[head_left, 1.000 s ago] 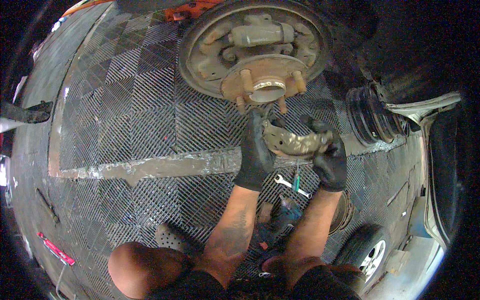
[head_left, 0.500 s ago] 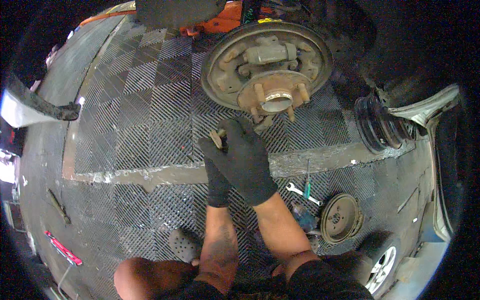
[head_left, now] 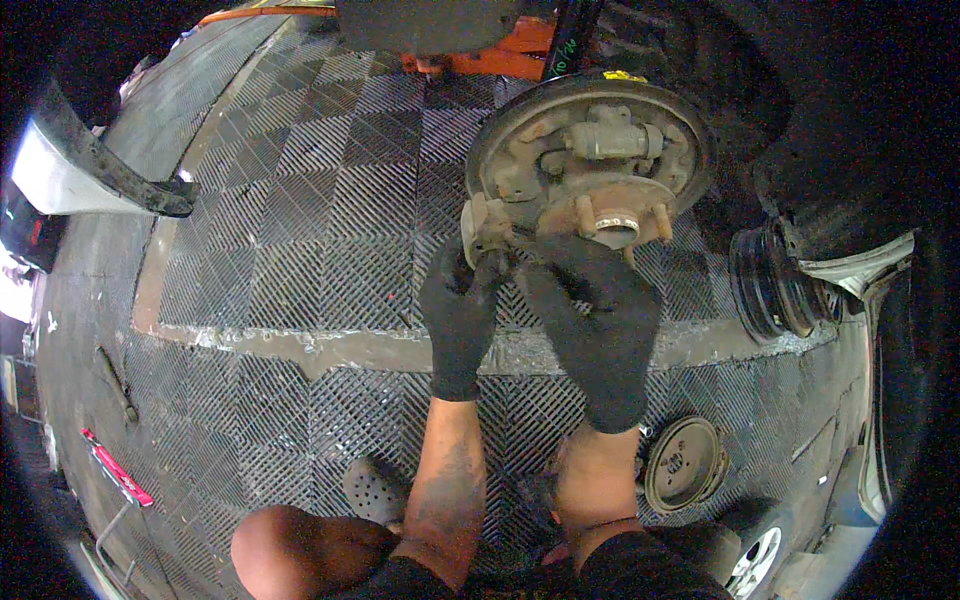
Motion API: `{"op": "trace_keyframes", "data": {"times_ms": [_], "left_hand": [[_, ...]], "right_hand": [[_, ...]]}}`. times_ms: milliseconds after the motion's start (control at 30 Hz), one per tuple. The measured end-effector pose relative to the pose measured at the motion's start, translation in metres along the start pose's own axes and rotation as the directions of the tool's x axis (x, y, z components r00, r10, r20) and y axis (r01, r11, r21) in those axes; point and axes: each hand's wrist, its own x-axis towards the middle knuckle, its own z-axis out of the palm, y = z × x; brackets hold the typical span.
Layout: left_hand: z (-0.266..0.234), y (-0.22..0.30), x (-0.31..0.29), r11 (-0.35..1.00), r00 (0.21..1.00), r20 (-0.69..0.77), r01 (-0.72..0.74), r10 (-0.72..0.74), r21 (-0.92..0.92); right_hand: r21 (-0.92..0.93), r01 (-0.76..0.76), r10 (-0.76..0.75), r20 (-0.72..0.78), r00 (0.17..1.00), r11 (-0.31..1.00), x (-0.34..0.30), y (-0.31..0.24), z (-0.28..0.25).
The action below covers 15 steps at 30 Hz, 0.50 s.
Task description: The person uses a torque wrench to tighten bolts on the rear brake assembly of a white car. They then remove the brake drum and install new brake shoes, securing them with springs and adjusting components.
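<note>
Biggest thing here's the round backing plate (head_left: 540,118), with the rusty hub flange (head_left: 628,190) sticking out front. The right hand (head_left: 600,325), black-gloved, has its fingers curled just under the flange; can't tell what that grip's pinching, if anything. The left hand (head_left: 464,315) pinches the brake shoe (head_left: 484,216) by its lower end, over the plate's left edge. Looks like lining-up stage to me, so next calls for a steady left hold and careful angling.
</note>
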Motion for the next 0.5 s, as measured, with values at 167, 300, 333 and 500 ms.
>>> {"op": "trace_keyframes", "data": {"times_ms": [167, 300, 333, 500], "left_hand": [[-0.006, -0.002, 0.001, 0.993, 0.995, -0.032, 0.088, -0.091, -0.082], [-0.005, -0.005, -0.003, 0.984, 0.988, -0.062, 0.135, -0.143, -0.116], [-0.005, -0.006, -0.005, 0.981, 0.985, -0.068, 0.147, -0.157, -0.125], [0.0, -0.006, -0.012, 0.94, 0.971, -0.069, 0.202, -0.229, -0.276]], "right_hand": [[0.01, -0.018, 0.011, 0.453, 0.892, 1.0, -0.004, 0.047, -0.035], [0.153, -0.195, 0.095, 0.497, 0.863, 0.969, -0.01, 0.111, -0.014], [0.229, -0.393, 0.227, 0.525, 0.82, 0.891, -0.013, 0.122, -0.012], [0.362, -0.438, 0.305, 0.37, 0.878, 0.823, -0.019, 0.143, 0.013]]}}
